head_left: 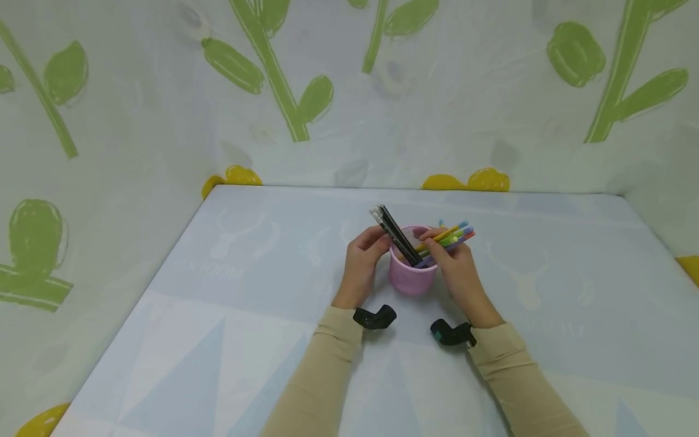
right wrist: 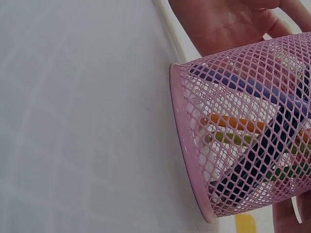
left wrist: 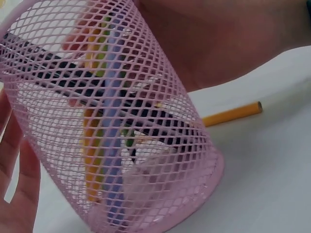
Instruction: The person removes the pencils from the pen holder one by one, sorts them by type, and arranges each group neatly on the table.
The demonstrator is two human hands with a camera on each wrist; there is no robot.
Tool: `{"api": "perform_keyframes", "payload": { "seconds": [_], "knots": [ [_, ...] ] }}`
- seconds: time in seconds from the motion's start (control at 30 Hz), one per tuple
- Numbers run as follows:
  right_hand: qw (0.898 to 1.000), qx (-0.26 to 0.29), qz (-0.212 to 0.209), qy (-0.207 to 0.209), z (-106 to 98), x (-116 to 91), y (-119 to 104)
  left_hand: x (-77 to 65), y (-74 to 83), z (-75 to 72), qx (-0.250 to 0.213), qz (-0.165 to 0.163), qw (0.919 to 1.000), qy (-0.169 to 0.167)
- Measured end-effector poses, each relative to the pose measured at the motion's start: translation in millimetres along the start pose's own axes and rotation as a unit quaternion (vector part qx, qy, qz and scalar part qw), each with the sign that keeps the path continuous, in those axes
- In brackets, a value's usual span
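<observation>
A pink mesh pen holder [head_left: 412,280] stands on the table between both hands. Several slim black pencils [head_left: 394,232] lean out over its left side, their pale ends up. My left hand [head_left: 357,262] grips the holder at its left rim, thumb at the near side; its fingers [left wrist: 24,179] show beside the mesh in the left wrist view. My right hand [head_left: 457,270] pinches several coloured pens [head_left: 455,235], yellow, green, purple and red-orange, which slant out over the right rim. Through the mesh, a purple pen [left wrist: 112,141] and the black pencils [right wrist: 260,155] cross inside.
A yellow-orange stick [left wrist: 233,115] lies on the table behind the holder, partly hidden by it. The table [head_left: 262,261] has a pale blue and white cover, and cloth walls [head_left: 349,133] with green leaf prints rise at its back and sides.
</observation>
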State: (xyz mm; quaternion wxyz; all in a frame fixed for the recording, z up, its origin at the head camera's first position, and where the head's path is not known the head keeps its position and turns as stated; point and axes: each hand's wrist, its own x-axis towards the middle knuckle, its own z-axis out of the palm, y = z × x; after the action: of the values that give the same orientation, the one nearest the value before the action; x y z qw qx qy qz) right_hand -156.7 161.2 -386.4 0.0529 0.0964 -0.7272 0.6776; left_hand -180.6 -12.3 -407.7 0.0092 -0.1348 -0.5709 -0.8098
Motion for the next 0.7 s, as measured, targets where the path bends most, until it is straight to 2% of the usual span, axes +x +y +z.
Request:
{"api": "perform_keyframes", "payload": {
  "seconds": [0.13, 0.27, 0.37, 0.53, 0.7],
  "knots": [
    [1.000, -0.002, -0.005, -0.001, -1.3, 0.8, 2.1, 2.8, -1.8, -1.9, -0.020, -0.002, 0.9997, 0.012],
    [1.000, 0.001, -0.006, -0.002, -1.3, 0.4, 4.9, 2.1, 2.9, -5.3, -0.064, -0.007, 0.9978, 0.019],
    [1.000, 0.006, -0.015, -0.007, -1.0, 0.6, 5.7, 2.6, 8.3, -10.0, -0.107, 0.003, 0.9939, 0.027],
    [1.000, 0.008, -0.023, -0.007, -1.6, 2.4, 4.7, 6.6, 15.0, -19.4, -0.194, 0.021, 0.9795, 0.051],
    [1.000, -0.001, -0.016, -0.003, -3.3, 0.6, 3.6, 6.9, 12.6, -25.9, -0.267, -0.003, 0.9607, 0.077]
  ]
}}
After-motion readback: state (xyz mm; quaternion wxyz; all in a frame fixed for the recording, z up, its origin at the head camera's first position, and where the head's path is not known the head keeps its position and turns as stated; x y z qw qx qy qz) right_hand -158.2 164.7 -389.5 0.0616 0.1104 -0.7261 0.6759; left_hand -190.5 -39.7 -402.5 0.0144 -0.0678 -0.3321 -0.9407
